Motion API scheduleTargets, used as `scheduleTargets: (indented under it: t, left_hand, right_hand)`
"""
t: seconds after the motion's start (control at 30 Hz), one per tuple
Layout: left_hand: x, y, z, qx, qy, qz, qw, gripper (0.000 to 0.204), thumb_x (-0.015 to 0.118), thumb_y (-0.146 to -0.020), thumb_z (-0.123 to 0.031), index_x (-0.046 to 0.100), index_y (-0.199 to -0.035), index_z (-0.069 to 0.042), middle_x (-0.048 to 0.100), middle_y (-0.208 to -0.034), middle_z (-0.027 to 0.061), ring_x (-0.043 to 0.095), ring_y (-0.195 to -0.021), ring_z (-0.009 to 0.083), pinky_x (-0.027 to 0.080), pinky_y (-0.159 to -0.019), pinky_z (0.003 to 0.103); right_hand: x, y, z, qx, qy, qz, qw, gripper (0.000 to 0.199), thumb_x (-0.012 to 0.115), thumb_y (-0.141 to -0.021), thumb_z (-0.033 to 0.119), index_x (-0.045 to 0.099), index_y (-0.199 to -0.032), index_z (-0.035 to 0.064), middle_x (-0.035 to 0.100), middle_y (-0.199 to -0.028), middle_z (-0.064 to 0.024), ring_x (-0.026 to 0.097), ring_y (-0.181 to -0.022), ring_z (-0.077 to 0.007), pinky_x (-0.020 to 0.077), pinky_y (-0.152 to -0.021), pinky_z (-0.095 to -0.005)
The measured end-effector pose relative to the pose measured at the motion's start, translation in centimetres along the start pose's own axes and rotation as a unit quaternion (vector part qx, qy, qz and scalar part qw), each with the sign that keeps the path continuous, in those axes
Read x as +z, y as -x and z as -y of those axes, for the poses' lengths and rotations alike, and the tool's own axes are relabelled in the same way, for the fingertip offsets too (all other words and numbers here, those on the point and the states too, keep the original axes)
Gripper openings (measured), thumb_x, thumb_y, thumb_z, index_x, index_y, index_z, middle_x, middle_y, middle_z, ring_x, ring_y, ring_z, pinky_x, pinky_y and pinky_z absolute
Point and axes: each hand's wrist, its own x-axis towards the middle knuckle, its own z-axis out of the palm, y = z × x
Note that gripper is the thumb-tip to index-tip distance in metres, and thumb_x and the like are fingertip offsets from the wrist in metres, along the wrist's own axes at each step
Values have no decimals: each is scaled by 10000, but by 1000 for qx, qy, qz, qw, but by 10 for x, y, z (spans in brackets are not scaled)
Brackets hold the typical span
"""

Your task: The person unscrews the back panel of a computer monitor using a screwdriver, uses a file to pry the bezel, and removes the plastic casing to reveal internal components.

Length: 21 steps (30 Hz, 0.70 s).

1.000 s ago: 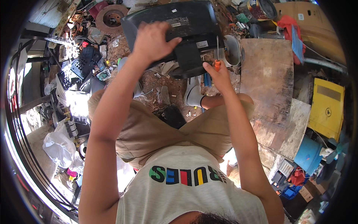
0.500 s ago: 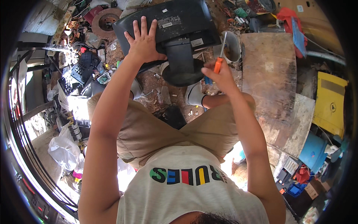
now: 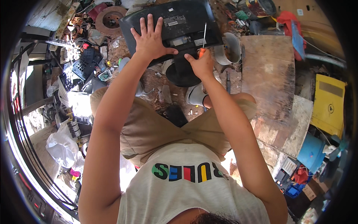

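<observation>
A black flat monitor (image 3: 188, 22) lies with its back toward me, its stand with a round foot (image 3: 182, 74) pointing at me. My left hand (image 3: 149, 43) is spread flat on the left part of the monitor's back, fingers apart. With my right hand (image 3: 203, 65) I hold a screwdriver (image 3: 202, 51) by its orange handle, the metal shaft pointing away from me over the monitor's lower edge. The thumb of that hand is beside the stand's neck, and whether it touches is hard to tell. An opening with a pale part inside shows above the neck.
A pale bucket (image 3: 228, 50) stands right of the monitor, and a wooden board (image 3: 268, 74) lies beyond it. A rusty brake disc (image 3: 110, 21) and scattered electronic scrap are to the left. A yellow panel (image 3: 328, 106) and a blue container (image 3: 311, 151) sit far right.
My right hand has moved left with the screwdriver, up to the stand's neck. The monitor has shifted slightly right, its neck now tilted down, exposing the opening. My left hand has stayed spread on it.
</observation>
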Motion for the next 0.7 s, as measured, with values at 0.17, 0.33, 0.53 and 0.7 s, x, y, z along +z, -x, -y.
scheduleTargets:
  t: [0.17,0.33,0.53,0.7]
  left_hand:
    - [-1,-3,13,22,62,-12,998,1198,724,-574,-761,289,-1507,-149,160,-1578,212,124,-1451,447,172,-1072,712]
    - [-25,-13,54,76,247,-61,964,808,681,-813,-569,429,-1436,-121,379,-1478,236,363,-1370,404,322,-1115,495]
    - [-70,20,14,121,609,183,762,764,810,-795,-236,418,-1425,-50,500,-1394,102,486,-1261,203,384,-1079,378]
    - [-126,39,8,181,607,155,758,443,766,-831,-123,600,-1227,-12,672,-1143,41,617,-1046,133,476,-959,305]
  right_hand:
    - [-1,6,-36,-26,-107,18,994,617,865,-680,355,535,-1061,-1,630,-949,-134,623,-897,-286,486,-823,-384]
    - [-59,60,-16,-67,-158,-4,985,498,880,-700,267,513,-948,40,562,-835,-39,550,-776,-157,475,-726,-296]
    - [-112,69,29,-153,-274,15,949,474,874,-730,205,439,-875,85,484,-796,16,472,-720,-111,443,-673,-259]
    - [-115,34,119,-320,-245,28,915,428,845,-765,199,450,-870,73,611,-919,-52,586,-814,-132,496,-717,-255]
